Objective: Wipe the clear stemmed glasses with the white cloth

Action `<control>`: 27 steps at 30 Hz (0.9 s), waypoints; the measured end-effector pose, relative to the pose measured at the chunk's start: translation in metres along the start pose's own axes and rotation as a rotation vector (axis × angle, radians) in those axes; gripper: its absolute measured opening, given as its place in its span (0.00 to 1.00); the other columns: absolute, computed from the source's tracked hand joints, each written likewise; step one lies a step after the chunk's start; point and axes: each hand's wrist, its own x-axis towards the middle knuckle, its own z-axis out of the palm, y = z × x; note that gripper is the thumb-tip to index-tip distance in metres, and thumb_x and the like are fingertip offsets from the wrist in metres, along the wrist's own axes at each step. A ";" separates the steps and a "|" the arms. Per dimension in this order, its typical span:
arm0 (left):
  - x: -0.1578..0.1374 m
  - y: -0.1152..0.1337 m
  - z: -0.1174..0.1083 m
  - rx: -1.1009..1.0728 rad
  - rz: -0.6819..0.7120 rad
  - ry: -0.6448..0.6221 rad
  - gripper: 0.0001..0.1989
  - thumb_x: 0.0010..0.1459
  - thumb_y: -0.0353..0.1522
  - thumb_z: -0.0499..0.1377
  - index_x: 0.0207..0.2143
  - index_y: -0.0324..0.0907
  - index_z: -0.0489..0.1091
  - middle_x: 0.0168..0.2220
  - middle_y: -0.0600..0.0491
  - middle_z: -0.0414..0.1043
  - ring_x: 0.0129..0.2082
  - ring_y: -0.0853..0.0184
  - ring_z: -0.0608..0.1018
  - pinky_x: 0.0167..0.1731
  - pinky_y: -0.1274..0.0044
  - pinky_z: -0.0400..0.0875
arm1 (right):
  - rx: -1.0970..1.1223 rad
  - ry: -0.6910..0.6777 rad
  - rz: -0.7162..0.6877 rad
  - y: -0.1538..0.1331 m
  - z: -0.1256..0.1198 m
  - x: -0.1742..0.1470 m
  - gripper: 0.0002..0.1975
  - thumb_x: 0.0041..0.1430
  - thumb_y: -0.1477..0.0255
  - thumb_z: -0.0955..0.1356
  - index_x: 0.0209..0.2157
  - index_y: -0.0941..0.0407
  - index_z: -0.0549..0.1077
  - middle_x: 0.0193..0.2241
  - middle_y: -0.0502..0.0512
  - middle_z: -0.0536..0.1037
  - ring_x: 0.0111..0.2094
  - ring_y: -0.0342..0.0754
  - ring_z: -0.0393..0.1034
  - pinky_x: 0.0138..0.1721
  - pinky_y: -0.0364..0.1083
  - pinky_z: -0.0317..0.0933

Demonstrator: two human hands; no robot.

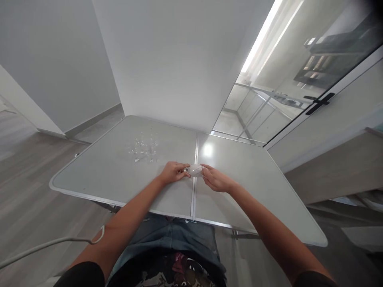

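Above the seam of the folding table [167,191], I hold a small whitish, rounded object [195,170] between both hands. It looks partly see-through, and its kind is not clear to me. The fingers of my left hand [175,172] pinch its left end, where something small and shiny shows. On the other side, the fingers of my right hand [216,178] are closed round its right end. To the left, several small clear, glinting pieces [145,150] lie scattered on the tabletop, too small to name.
A pale wall [170,59] stands right behind the table's far edge. At the right is a framed glass door [254,107] with a black handle [320,103]. A white cable [56,241] runs in from the lower left, close to my left forearm.
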 end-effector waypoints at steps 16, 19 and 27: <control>0.000 0.003 0.014 0.255 0.166 -0.002 0.19 0.67 0.46 0.56 0.48 0.43 0.75 0.29 0.49 0.77 0.30 0.67 0.79 0.34 0.75 0.68 | 0.999 0.332 0.611 -0.006 0.008 0.001 0.13 0.50 0.69 0.68 0.30 0.52 0.57 0.27 0.48 0.61 0.30 0.46 0.58 0.32 0.46 0.57; 0.001 0.004 0.017 0.331 0.203 -0.034 0.18 0.68 0.44 0.55 0.48 0.40 0.74 0.29 0.47 0.76 0.30 0.65 0.79 0.33 0.74 0.67 | 1.044 0.417 0.629 0.007 0.022 0.001 0.13 0.49 0.70 0.68 0.29 0.52 0.56 0.26 0.48 0.58 0.28 0.46 0.56 0.31 0.46 0.57; -0.004 0.004 0.013 0.309 0.094 -0.039 0.19 0.65 0.45 0.57 0.50 0.43 0.73 0.31 0.48 0.77 0.27 0.64 0.78 0.30 0.74 0.67 | 0.627 0.656 0.513 -0.003 0.046 0.013 0.11 0.53 0.73 0.63 0.29 0.52 0.52 0.25 0.47 0.52 0.26 0.46 0.49 0.27 0.45 0.51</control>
